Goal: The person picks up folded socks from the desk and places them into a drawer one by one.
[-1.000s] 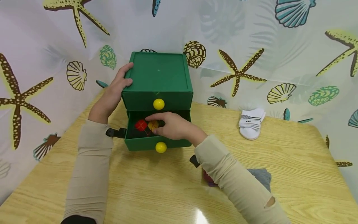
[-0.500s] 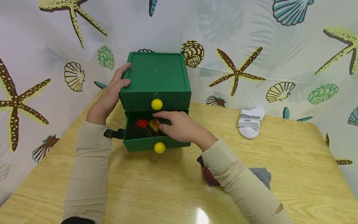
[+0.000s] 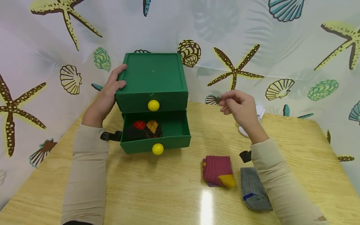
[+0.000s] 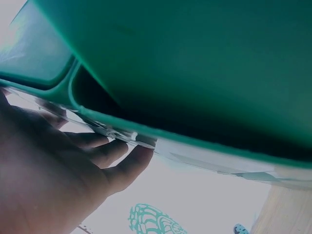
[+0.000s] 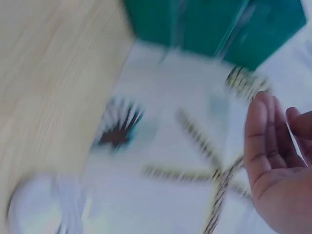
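My left hand [image 3: 108, 89] steadies the left side of a green two-drawer box [image 3: 153, 72], its fingers lying along the wall near the top edge. In the left wrist view those fingers [image 4: 127, 165] stretch along the box's side. The lower drawer [image 3: 156, 146] is pulled out, and folded dark argyle socks [image 3: 146, 129] with red and yellow diamonds lie in its left half. The upper drawer, with a yellow knob [image 3: 153, 105], is closed. To the right of the box my right hand [image 3: 239, 106] is in the air, fingers loosely bent with nothing in them, partly covering folded white socks [image 3: 260, 112].
Folded maroon socks [image 3: 216, 168] with a yellow patch lie on the wooden table [image 3: 157, 190], right of the drawer. Beside them are grey socks [image 3: 253, 190], partly under the right sleeve. A seashell-print cloth [image 3: 213, 18] hangs behind the table.
My right hand has left the drawer, moving right to near the white socks. The argyle socks stay in the drawer, now in full view. My left hand keeps its place on the box.
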Action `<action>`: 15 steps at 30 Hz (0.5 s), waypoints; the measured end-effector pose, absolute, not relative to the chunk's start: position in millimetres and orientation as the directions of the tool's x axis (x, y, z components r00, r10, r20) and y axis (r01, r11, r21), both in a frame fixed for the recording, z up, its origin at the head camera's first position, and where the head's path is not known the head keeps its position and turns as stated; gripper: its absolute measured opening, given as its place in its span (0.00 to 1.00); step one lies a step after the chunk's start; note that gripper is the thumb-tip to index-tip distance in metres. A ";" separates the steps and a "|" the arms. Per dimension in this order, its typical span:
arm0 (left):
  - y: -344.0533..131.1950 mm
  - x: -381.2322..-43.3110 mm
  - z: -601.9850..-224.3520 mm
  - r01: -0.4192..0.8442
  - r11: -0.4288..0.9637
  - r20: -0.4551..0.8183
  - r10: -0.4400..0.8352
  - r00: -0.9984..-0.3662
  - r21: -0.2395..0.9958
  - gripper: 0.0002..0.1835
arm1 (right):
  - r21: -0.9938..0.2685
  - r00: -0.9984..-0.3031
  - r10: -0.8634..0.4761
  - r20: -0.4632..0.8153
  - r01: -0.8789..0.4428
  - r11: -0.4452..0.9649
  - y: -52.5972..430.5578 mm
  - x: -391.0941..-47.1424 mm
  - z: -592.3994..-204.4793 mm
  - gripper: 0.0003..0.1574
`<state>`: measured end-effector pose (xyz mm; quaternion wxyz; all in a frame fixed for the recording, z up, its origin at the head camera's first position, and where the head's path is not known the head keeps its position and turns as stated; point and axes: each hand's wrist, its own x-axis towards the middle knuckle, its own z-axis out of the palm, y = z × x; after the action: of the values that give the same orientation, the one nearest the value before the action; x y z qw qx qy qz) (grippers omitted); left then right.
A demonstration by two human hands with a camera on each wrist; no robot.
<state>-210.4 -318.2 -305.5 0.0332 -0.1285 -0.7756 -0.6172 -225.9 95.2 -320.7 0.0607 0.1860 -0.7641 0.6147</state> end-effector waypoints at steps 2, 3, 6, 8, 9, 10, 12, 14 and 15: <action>-318.8 -210.1 -304.9 0.244 0.199 0.214 0.159 -0.964 0.949 0.34 | -0.914 -0.950 -0.154 0.274 -0.306 0.266 115.4 -237.5 -326.9 0.15; -319.2 -210.1 -304.7 0.245 0.194 0.216 0.160 -0.963 0.950 0.34 | -0.903 -0.959 -0.127 0.254 -0.282 0.324 125.2 -243.2 -330.7 0.15; -319.5 -210.0 -304.6 0.247 0.167 0.221 0.163 -0.962 0.954 0.34 | -0.860 -0.982 -0.041 0.186 -0.183 0.477 153.0 -258.3 -343.8 0.17; -319.0 -210.4 -305.0 0.243 0.136 0.219 0.170 -0.961 0.960 0.34 | -0.810 -0.990 0.013 0.141 -0.108 0.576 168.9 -265.9 -354.5 0.19; -318.7 -210.5 -305.4 0.242 0.123 0.219 0.173 -0.960 0.962 0.34 | -0.785 -0.992 0.038 0.117 -0.069 0.615 175.9 -269.4 -360.4 0.20; -318.2 -210.4 -305.6 0.240 0.115 0.218 0.174 -0.960 0.964 0.35 | -0.756 -0.994 0.058 0.091 -0.031 0.654 182.0 -272.5 -366.4 0.20; -317.6 -210.0 -305.4 0.236 0.107 0.215 0.176 -0.961 0.966 0.35 | -0.682 -0.997 0.078 0.026 0.039 0.731 190.9 -276.5 -378.1 0.23; -317.3 -209.7 -304.6 0.236 0.109 0.215 0.175 -0.961 0.966 0.35 | -0.632 -0.996 0.071 -0.059 0.092 0.770 197.4 -278.4 -387.7 0.33; -317.4 -209.8 -304.1 0.238 0.109 0.217 0.175 -0.960 0.965 0.35 | -0.620 -0.992 0.064 -0.105 0.116 0.776 199.7 -278.8 -391.2 0.38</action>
<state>-209.8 -317.4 -304.1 0.0242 -0.1385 -0.7443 -0.6529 -278.8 199.7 -391.2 -0.0391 -0.0476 -0.9416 0.3310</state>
